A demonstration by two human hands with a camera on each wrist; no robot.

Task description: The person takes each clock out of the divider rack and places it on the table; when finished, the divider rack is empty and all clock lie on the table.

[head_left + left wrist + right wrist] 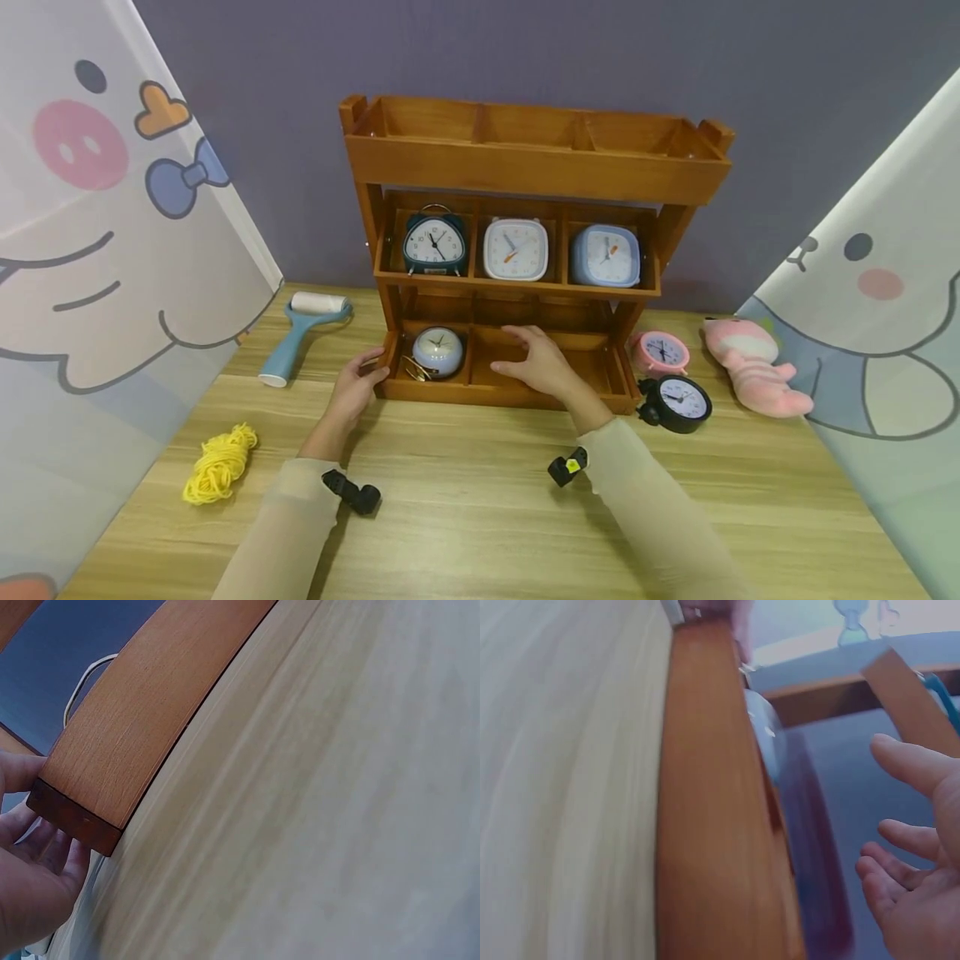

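Observation:
A brown wooden shelf rack [536,171] with three tiers stands against the back wall. At the left end of its bottom tier, my left hand [354,387] grips the corner, thumb on the inner side and fingers around the outside in the left wrist view. My right hand [542,364] hovers over the bottom tier's middle, fingers spread and nothing held. Left of it, a round pale blue clock [438,352] sits in the left compartment with a gold piece, perhaps eyeglasses [417,368]. On the middle tier stand a dark green alarm clock [435,243], a white clock [516,249] and a blue clock [607,255].
Right of the rack are a pink alarm clock [662,353], a black alarm clock [677,402] and a pink plush toy [756,367]. To the left lie a lint roller [300,333] and yellow yarn [220,464]. Printed cartoon panels flank the wooden table [450,517].

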